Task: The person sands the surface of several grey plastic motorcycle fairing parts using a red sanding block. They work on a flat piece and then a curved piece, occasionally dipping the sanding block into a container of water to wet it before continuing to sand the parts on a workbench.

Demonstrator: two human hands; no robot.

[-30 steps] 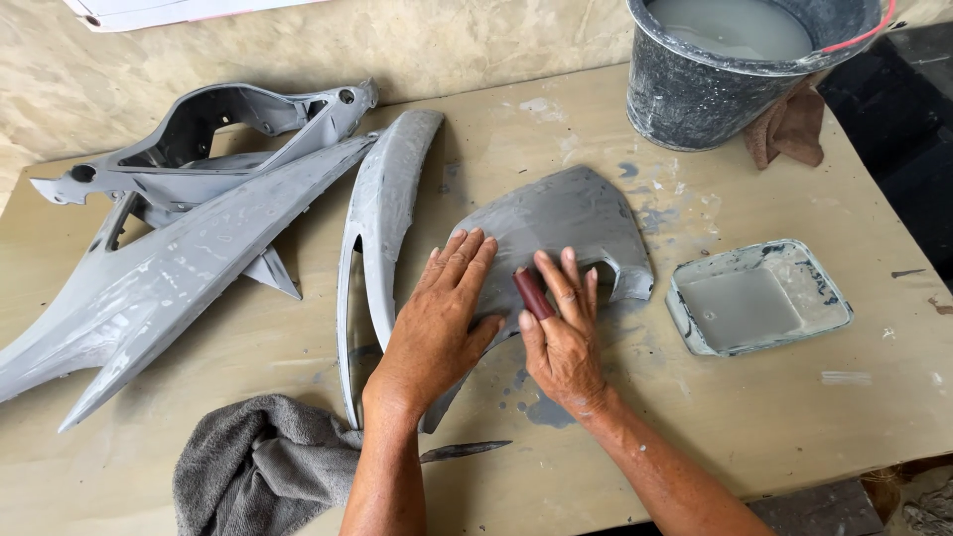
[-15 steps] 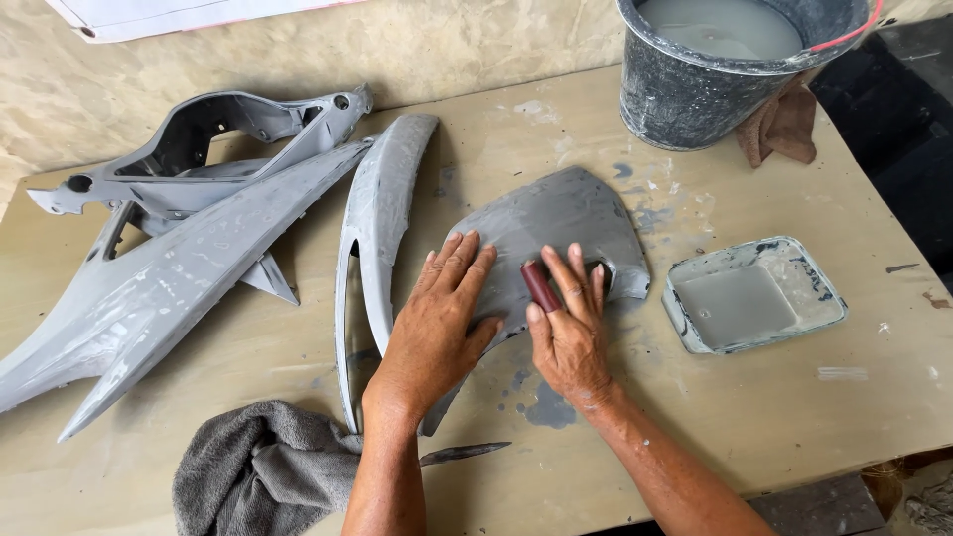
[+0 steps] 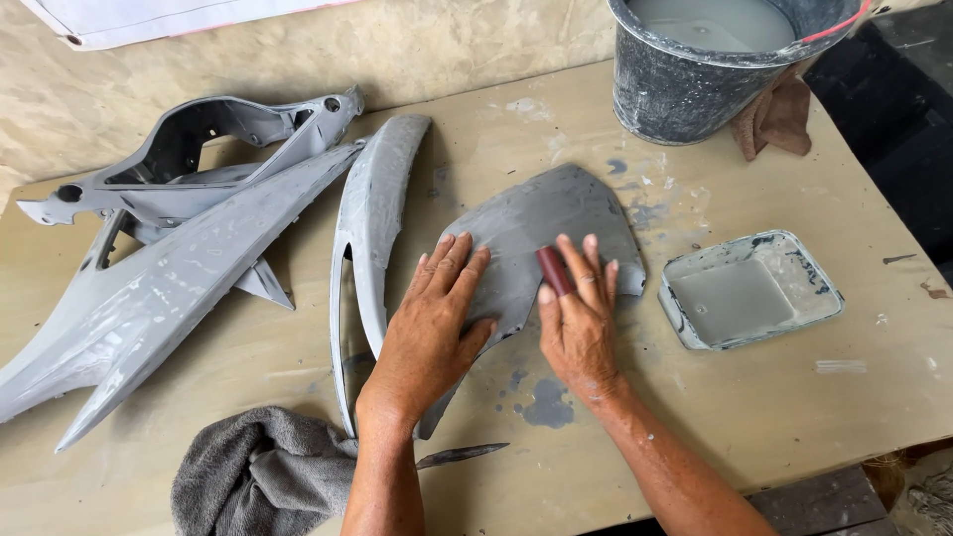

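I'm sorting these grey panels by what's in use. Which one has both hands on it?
The broad, flat grey panel in the middle: the left hand lies flat on it, the right hand presses a dark red pad onto it. The others lie untouched.

Flat grey primed panel (image 3: 541,223) on the table, a dark-red, possibly abrasive, pad (image 3: 552,270) atop it.

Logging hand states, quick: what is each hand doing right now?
Left hand: open, flat on the grey panel.
Right hand: pressing a dark red sanding piece onto the panel.
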